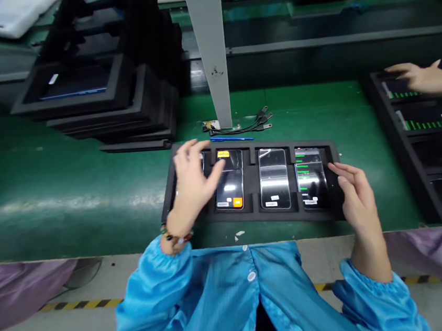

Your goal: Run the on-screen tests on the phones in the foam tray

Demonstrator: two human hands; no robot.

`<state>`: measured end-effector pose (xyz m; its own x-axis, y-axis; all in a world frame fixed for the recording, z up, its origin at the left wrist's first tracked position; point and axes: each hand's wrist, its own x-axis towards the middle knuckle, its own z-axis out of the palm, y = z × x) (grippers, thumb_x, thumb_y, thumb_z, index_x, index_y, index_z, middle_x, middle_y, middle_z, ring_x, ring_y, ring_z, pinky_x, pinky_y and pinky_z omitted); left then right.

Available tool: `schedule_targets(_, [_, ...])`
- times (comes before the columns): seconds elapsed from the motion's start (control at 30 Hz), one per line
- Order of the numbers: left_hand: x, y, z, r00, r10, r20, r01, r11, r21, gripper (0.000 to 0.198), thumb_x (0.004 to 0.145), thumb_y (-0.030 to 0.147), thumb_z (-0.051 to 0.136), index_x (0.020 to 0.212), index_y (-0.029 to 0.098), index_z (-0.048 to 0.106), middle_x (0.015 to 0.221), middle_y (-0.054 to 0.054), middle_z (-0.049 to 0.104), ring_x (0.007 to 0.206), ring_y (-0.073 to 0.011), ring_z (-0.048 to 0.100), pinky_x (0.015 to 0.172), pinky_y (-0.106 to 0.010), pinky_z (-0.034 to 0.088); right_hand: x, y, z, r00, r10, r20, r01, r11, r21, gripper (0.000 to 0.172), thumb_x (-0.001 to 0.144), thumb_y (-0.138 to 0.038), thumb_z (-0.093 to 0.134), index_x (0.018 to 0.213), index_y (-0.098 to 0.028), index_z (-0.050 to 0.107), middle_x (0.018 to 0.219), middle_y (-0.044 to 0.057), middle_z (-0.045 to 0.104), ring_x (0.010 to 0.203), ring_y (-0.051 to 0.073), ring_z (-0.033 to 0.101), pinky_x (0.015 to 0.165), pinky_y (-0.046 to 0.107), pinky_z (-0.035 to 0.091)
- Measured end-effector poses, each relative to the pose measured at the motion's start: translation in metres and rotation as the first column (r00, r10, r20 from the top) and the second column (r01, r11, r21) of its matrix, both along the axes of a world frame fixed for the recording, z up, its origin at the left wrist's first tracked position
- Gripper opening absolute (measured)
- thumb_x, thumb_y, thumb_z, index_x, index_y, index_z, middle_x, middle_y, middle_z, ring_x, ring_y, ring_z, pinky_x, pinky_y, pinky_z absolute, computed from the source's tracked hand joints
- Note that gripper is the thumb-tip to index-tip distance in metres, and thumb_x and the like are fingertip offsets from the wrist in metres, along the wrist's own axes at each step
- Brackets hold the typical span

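Observation:
On the green bench in front of me lies a black foam tray (252, 183) with phones in its slots. My left hand (193, 181) is over the tray's left end, fingers spread, partly hiding the leftmost phone (202, 162). Beside it is a phone with yellow and orange labels (229, 180). The third phone (273, 178) has a dark screen. Green bars show on the rightmost phone (311, 177). My right hand (356, 193) is at the tray's right edge, fingertips by its rim, fingers apart and holding nothing.
Stacked black foam trays (120, 107) stand at the back left. A grey post (217, 71) rises behind my tray, near black cables (256, 125) and a blue pen (232, 138). At right, another person's hand (425, 78) is over a second tray (406, 167).

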<state>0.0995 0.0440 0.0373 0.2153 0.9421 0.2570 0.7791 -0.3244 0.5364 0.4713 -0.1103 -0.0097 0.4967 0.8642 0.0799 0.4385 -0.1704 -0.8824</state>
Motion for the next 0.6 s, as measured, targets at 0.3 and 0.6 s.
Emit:
schedule_targets(0.3, [-0.121,-0.029,-0.023,0.997,0.030,-0.068,-0.032,0.999,-0.037,0.025,0.104,0.046,0.062,0.111,0.036,0.084,0.160,-0.002,0.063,0.150,-0.0350,0.054,0.128,-0.064,0.046,-0.018,-0.019,0.011,0.920,0.165,0.355,-0.180,0.984,0.008,0.035,0.114,-0.038,0.049,0.127,-0.030,0.081,0.134,0.008,0.079,0.140,0.031,0.066,0.125,0.061,0.048])
schedule_targets(0.6, [-0.117,-0.019,-0.026,0.995,-0.024,-0.094,0.014,0.994,-0.110,0.037,0.109,0.050,0.048,0.128,0.050,0.080,0.173,0.007,0.050,0.159,-0.0351,0.047,0.134,-0.069,0.033,-0.017,-0.006,0.012,0.895,0.205,0.395,-0.172,0.978,-0.117,0.042,0.116,-0.038,0.042,0.148,-0.033,0.068,0.149,0.006,0.072,0.153,0.031,0.055,0.130,0.064,0.039])
